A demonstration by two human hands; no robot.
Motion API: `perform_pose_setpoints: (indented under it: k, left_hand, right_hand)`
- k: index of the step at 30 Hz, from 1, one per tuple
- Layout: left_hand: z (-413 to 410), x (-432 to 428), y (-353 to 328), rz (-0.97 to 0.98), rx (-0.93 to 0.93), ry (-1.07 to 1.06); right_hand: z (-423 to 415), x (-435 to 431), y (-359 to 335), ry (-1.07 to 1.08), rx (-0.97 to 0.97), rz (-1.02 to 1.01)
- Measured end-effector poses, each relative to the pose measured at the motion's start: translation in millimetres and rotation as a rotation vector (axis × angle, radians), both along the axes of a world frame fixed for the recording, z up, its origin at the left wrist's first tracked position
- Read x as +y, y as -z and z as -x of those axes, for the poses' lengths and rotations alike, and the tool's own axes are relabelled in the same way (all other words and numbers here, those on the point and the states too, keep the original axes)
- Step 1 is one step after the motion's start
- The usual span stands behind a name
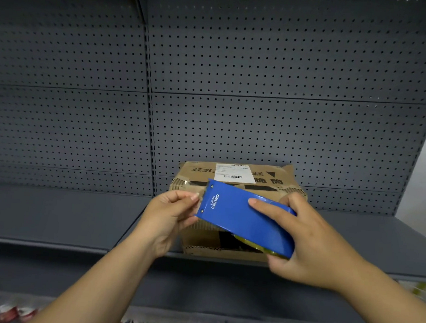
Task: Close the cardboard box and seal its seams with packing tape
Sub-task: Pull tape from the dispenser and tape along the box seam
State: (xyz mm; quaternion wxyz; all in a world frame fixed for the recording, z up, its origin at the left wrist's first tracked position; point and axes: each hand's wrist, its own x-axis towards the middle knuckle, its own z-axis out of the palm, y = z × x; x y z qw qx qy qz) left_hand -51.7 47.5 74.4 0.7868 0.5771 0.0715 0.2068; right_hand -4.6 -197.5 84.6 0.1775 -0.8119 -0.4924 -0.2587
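Left forearm enters from lower left, angled up toward frame centre. Left hand palm turned inward, thumb and forefinger pinched at the front edge of the blue tape dispenser; what they pinch is too small to tell, probably the tape end.

Centre: dispenser tilted, front end up-left, held just in front of the cardboard box. Box sits on the grey shelf, against the pegboard back panel; white shipping label on top.

Right forearm enters from lower right. Right hand wrapped around the dispenser's rear, index finger laid flat along its blue side.
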Motion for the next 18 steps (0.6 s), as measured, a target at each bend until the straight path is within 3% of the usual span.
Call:
perform_pose_setpoints:
  k: [8,14,18]
  left_hand:
    - [17.9,9.9,-0.1,-0.015,-0.013,-0.031]
    - [37.8,3.7,-4.8,-0.007,-0.017,-0.054]
    - [51.1,-6.5,-7.5,0.016,-0.020,-0.072]
  right_hand:
    - [24.4,13.4,-3.5,0.091,-0.084,0.021]
    - [36.5,7.3,-8.4,0.154,-0.355,0.026]
    - [48.5,-2.1,-20.0,0.194,-0.421,0.071]
